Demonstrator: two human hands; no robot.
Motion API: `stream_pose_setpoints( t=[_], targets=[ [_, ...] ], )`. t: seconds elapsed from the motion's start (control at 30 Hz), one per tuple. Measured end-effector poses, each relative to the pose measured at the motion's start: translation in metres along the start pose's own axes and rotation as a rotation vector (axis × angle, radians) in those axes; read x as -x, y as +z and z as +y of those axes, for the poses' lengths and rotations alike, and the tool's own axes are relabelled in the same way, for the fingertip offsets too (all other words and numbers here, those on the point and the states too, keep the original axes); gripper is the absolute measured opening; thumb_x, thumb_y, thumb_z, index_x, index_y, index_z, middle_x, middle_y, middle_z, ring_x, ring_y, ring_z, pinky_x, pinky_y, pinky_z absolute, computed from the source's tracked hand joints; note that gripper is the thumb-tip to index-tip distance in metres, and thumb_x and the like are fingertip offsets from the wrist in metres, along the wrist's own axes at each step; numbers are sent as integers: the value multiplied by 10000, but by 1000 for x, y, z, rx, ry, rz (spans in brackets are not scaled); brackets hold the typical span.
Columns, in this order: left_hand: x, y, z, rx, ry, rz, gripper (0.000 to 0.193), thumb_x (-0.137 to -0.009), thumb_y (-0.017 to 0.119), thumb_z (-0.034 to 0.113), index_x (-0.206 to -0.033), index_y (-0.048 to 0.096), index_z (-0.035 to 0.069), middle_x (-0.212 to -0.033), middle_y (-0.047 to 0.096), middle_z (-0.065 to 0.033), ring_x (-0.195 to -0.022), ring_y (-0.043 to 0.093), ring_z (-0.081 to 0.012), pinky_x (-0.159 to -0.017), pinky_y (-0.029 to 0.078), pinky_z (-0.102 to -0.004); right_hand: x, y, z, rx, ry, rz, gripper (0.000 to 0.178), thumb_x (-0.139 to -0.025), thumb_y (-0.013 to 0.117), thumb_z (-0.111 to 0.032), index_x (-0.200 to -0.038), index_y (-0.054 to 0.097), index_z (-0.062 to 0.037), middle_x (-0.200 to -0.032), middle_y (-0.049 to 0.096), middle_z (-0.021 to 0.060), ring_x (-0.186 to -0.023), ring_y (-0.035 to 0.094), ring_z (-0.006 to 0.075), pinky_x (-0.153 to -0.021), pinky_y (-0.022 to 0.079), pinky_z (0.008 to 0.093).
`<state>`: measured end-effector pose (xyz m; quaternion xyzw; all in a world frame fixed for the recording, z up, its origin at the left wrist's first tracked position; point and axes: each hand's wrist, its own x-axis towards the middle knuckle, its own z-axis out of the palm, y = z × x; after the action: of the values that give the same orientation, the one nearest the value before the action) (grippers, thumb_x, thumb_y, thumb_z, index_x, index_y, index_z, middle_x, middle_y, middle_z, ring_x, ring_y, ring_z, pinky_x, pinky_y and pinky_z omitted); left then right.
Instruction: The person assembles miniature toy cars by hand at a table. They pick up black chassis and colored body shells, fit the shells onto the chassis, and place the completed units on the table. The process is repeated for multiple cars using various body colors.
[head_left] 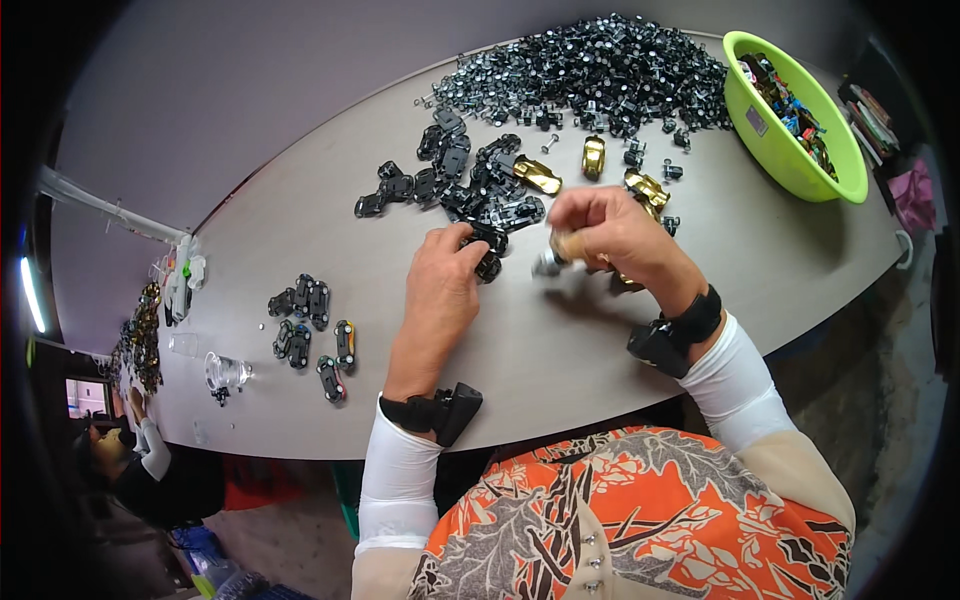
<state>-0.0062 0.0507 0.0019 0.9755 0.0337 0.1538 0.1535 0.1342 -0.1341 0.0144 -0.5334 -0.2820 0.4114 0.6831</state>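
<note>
We hold a black toy-car chassis (488, 268) in the left hand (441, 275), thumb and fingers clamped on it, at the near end of a cluster of black chassis (455, 160). The right hand (622, 235) sits to the right of it, well clear of the left; its thumb and fingers are drawn in, with a silver-grey part (547, 263) at the tips. Motion blur covers this area, so we cannot tell whether the right grip is clamped on that part. Gold car bodies (538, 175) lie beyond and beside the right hand, some partly hidden by it. A wide heap of wheel-and-axle pieces (600, 75) occupies the far side along the table edge. At its right end, a lime-green tub (768, 172) of coloured parts borders the heap and limits movement there. We have open room on the table (560, 370) between both hands and the curved near edge, and from the right forearm across to the right edge. To the left, a bare strip separates the left hand from a group of toy cars (298, 300); a clear cup (228, 371) stands farther left, inside the near edge.
</note>
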Motion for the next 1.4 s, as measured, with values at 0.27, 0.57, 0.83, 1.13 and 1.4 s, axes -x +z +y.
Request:
stream_pose_setpoints(
  t=[0.27,0.57,0.83,1.13,1.4],
  targets=[
    [8,5,2,85,-43,107,261,-613,673,-50,-826,534,6,-937,578,-101,-863,559,-287,-737,473,-328,-7,-4,37,526,-50,80,195,-704,624,-3,-897,598,9,-753,581,22,-569,507,92,-504,408,228],
    [21,4,-3,840,-517,177,180,-704,659,-35,-842,554,13,-762,578,-21,-657,552,-90,-581,464,-238,11,24,24,1076,-367,224,121,-703,561,-48,-816,598,-27,-638,580,166,-619,597,351,-582,475,417],
    [23,4,-9,1147,-552,-66,273,-684,667,-22,-952,621,1,-799,609,-14,-637,532,-57,-577,439,-186,18,55,34,1429,-289,104,210,-689,647,-144,-834,529,-48,-757,527,125,-671,576,316,-585,466,416],
    [23,-2,4,1221,-568,-99,346,-735,595,-36,-1079,575,-8,-941,612,-59,-647,559,-61,-471,454,-171,9,32,18,878,-261,108,206,-677,615,-85,-862,558,-14,-709,562,91,-610,554,165,-546,446,321],
    [21,5,8,1790,-681,-24,297,-768,629,-36,-1058,562,-45,-910,614,-91,-700,624,-153,-606,556,-255,10,45,16,346,-110,71,168,-741,616,-64,-881,559,9,-703,538,-6,-625,489,51,-565,424,211]
  ],
)
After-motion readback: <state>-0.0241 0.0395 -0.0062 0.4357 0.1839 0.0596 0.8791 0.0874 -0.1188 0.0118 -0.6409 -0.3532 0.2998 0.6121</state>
